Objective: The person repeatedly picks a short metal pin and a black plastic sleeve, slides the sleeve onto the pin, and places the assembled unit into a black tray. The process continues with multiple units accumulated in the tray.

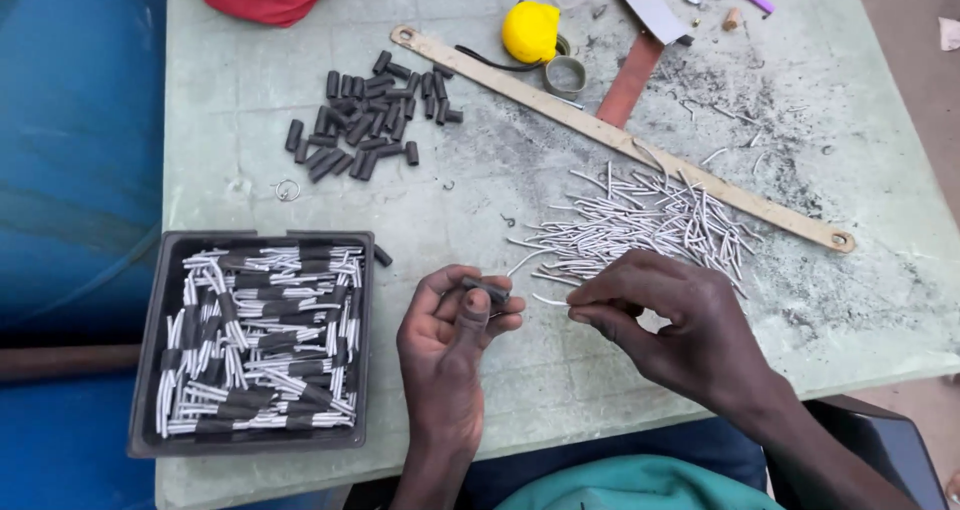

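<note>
Head view: the left hand (pixel 452 335) pinches a short black rubbery sleeve (pixel 486 290), half hidden behind thumb and fingertips. The right hand (pixel 668 322) is closed on a thin white pin (pixel 548 300), its far end covered by the fingers. Just beyond the right hand lies a heap of white pins (pixel 645 225); left of the left hand, a dark tray (pixel 146 370) of sleeved pins.

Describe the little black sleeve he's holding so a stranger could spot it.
Start at the black tray on the pale green table. Right of it, the left hand pinches one black sleeve under its thumb, unlike the loose pile lying farther up.
</note>
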